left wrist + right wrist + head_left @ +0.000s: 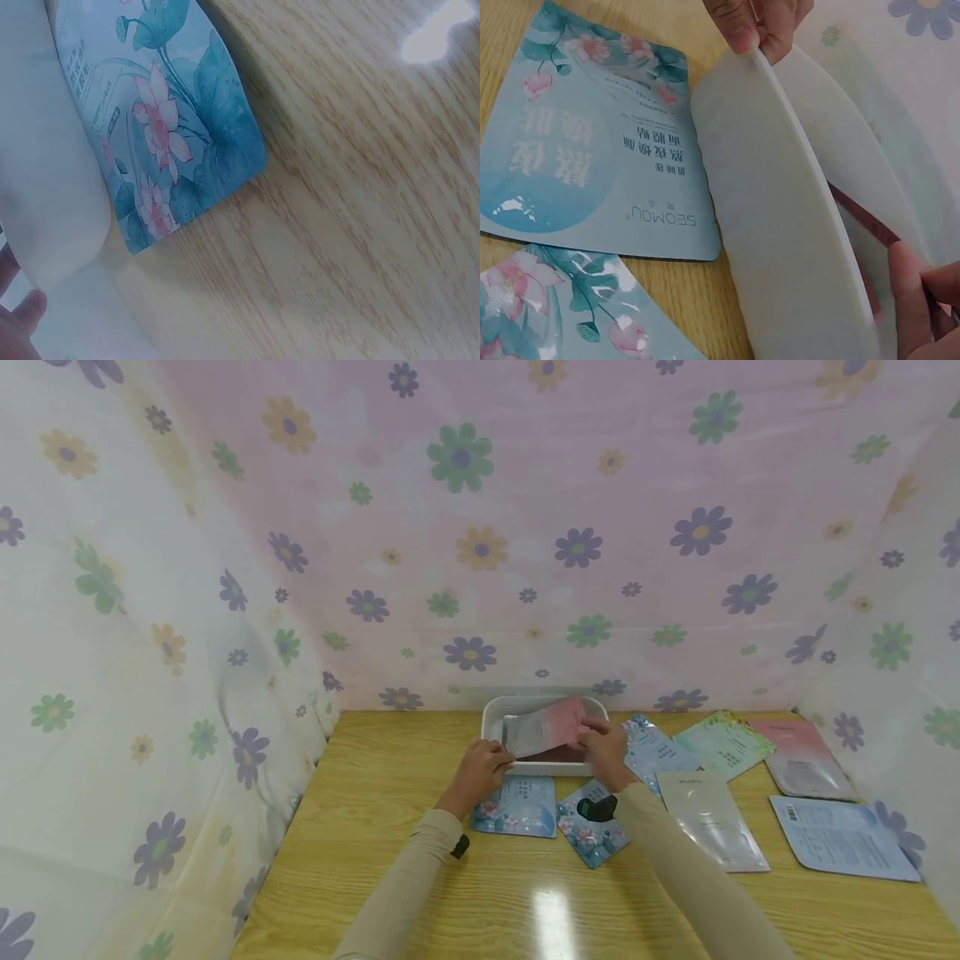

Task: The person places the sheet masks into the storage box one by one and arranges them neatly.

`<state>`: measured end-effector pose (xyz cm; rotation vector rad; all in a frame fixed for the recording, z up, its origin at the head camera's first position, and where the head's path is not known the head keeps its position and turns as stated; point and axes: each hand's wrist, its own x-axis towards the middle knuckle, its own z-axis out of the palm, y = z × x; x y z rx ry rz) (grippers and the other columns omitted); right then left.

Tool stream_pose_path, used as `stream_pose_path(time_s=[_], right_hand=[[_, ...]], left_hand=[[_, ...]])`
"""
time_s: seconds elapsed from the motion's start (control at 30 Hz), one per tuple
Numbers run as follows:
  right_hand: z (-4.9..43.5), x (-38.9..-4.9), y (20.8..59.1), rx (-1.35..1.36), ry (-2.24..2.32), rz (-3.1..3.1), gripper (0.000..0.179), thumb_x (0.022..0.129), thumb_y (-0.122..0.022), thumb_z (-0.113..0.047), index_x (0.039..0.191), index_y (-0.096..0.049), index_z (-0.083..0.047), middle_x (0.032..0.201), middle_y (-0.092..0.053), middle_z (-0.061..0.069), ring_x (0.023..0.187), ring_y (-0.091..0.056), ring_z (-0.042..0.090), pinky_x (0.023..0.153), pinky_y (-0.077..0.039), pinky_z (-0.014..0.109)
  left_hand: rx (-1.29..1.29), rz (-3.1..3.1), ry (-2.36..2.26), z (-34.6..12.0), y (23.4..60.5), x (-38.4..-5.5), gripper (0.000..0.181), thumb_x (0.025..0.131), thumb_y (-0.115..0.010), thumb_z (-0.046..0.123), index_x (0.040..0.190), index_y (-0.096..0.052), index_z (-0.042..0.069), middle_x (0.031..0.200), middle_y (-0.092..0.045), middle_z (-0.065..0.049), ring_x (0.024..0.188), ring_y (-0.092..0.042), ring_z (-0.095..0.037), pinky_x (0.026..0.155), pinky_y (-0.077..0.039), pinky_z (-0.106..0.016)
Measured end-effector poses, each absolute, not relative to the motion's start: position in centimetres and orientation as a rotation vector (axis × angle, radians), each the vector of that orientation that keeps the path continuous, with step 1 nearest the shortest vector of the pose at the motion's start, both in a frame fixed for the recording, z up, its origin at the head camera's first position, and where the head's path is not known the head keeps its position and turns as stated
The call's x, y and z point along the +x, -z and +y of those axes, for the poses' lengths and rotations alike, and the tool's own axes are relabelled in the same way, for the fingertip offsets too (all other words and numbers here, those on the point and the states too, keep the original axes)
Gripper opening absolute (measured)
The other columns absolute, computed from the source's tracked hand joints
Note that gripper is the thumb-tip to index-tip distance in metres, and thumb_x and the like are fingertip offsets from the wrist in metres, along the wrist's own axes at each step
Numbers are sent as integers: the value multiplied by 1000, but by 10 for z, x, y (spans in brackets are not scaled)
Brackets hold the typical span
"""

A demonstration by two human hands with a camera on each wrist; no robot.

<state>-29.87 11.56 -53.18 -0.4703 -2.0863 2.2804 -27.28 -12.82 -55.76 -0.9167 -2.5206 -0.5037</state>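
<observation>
A white plastic box [551,769] stands at the table's back edge. Over its opening a sheet mask packet [546,728], pink at one end and silver-grey at the other, lies tilted with its pink end raised. My right hand [606,752] pinches that pink end; in the right wrist view its thumb and fingers [909,296] are at the packet's edge inside the box. My left hand [477,775] grips the box's near left rim, its thumb at the outer wall in the right wrist view. Only fingertips [28,311] show in the left wrist view.
Two blue lotus-print packets [517,807] [592,831] lie before the box. To the right are another blue packet [651,745], a green one [723,743], a cream one [711,818], a pink one [802,758] and a pale blue one [842,837]. Flowered cloth [525,510] hangs behind.
</observation>
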Motion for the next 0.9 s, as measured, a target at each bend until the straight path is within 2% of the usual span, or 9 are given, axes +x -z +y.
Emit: stream_pose_path(time_s=[0.1, 0.2, 0.37, 0.6, 0.73, 0.9], right_hand=[[113, -302, 531, -473, -2135, -2190, 34, 84, -59, 3, 118, -62, 7, 113, -57, 22, 71, -66, 22, 69, -55, 34], [114, -306, 530, -446, -1966, -2307, 28, 82, -61, 2, 109, -65, 10, 100, -64, 24, 67, -66, 25, 66, -56, 39], [118, -313, 526, -418, -1894, -2410, 25, 83, -58, 2, 103, -65, 15, 81, -66, 20, 62, -68, 24, 69, -55, 44], [119, -313, 522, -476, -1909, -2441, 26, 81, -56, 1, 99, -64, 17, 88, -65, 26, 65, -68, 27, 71, -54, 45], [119, -315, 525, -474, -1786, -2532, 20, 79, -57, 0, 89, -67, 14, 81, -66, 23, 62, -66, 27, 60, -55, 38], [118, -320, 529, -410, -1584, -2681, 12, 75, -60, 1, 73, -68, 9, 62, -62, 13, 51, -56, 20, 45, -45, 28]], left_hand=[[-906, -2541, 497, -127, 556, -273, 13, 88, -69, 17, 96, -76, 10, 82, -63, -1, 77, -54, -18, 81, -44, -35], [-900, -2545, 498, -126, 556, -272, 12, 87, -69, 17, 95, -76, 10, 82, -64, -1, 77, -54, -18, 79, -44, -35], [-895, -2537, 514, -126, 556, -272, 12, 86, -70, 15, 94, -76, 8, 82, -64, -2, 77, -54, -18, 77, -44, -34], [-904, -2521, 525, -127, 557, -273, 13, 87, -69, 16, 95, -76, 9, 81, -63, -3, 76, -54, -19, 78, -44, -35], [-910, -2506, 505, -127, 558, -273, 11, 87, -69, 17, 94, -76, 10, 80, -62, -2, 75, -54, -18, 77, -45, -35], [-902, -2499, 491, -127, 560, -272, 11, 87, -69, 18, 93, -76, 11, 80, -62, -2, 76, -55, -19, 77, -45, -35]])
